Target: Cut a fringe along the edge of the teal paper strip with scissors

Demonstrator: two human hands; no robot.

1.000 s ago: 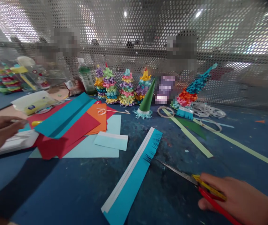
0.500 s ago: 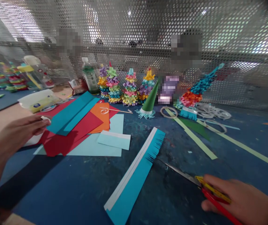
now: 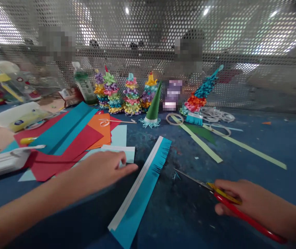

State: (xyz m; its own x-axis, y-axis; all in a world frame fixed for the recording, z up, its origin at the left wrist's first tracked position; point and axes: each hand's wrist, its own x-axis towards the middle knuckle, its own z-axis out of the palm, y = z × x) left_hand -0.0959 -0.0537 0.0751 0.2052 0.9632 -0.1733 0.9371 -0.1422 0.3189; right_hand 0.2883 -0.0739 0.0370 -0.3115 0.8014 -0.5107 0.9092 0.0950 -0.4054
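A blue paper strip (image 3: 144, 193) with a white band along its left edge lies slantwise on the dark table; its upper right edge is cut into fringe. Just left of it, my left hand (image 3: 106, 169) hovers with thumb and fingers apart, holding nothing. My right hand (image 3: 243, 200) grips red and yellow scissors (image 3: 231, 204), whose blades point at the strip's fringed side without touching it. Small blue scraps (image 3: 176, 175) lie by the blade tips. Light blue paper (image 3: 129, 154) is partly hidden behind my left hand.
Red (image 3: 85, 143), orange and blue sheets lie at the left beside a white device (image 3: 2, 162). Fringed cones (image 3: 132, 98), a green cone (image 3: 153, 107), a bottle (image 3: 83, 84) and a phone (image 3: 173, 94) stand behind. Tape rolls (image 3: 174, 119) and pale green strips (image 3: 202, 143) lie right.
My left hand has moved right and down from the coloured sheets to beside the strip, and the small white item at its fingertips is no longer seen. My right hand still holds the scissors.
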